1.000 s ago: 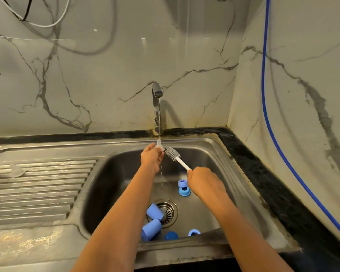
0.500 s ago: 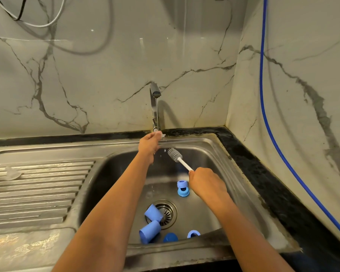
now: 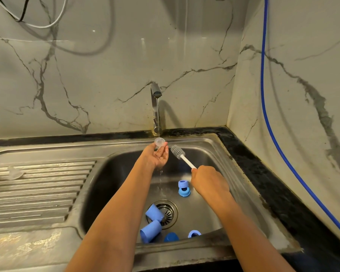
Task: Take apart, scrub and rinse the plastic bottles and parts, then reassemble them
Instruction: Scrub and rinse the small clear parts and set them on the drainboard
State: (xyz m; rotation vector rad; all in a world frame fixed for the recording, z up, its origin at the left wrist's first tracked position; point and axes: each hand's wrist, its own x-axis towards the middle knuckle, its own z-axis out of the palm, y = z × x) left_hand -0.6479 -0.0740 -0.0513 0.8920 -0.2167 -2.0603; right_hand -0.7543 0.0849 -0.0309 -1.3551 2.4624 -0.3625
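Through the head camera, which is the only view, I see the left hand (image 3: 157,156) raised palm up under the tap (image 3: 155,107). Its grip is narrow, the fingertips pinching a small clear part (image 3: 159,141) in the thin stream of water. Just right of this grip, not touching it, is the grey bristle head of the brush (image 3: 177,152). The right hand (image 3: 208,181) has its grip closed round the lower end of the white handle.

Below both grips, on the bottom of the sink (image 3: 230,173), lie the blue pieces. A cap (image 3: 183,189) lies close under the right grip, and two cups (image 3: 154,213) are by the drain (image 3: 170,212). A dark lid (image 3: 171,237) and a ring (image 3: 194,233) lie nearer to the person. Far left of the left grip, on the draining board (image 3: 47,193), sits another clear piece (image 3: 15,173).

I judge the taking apart is done, because nothing looks assembled. The rinsing of the clear part is in hand. The blue pieces seem to wait for scrubbing, though I cannot tell if any is already clean. Reassembly is not begun.
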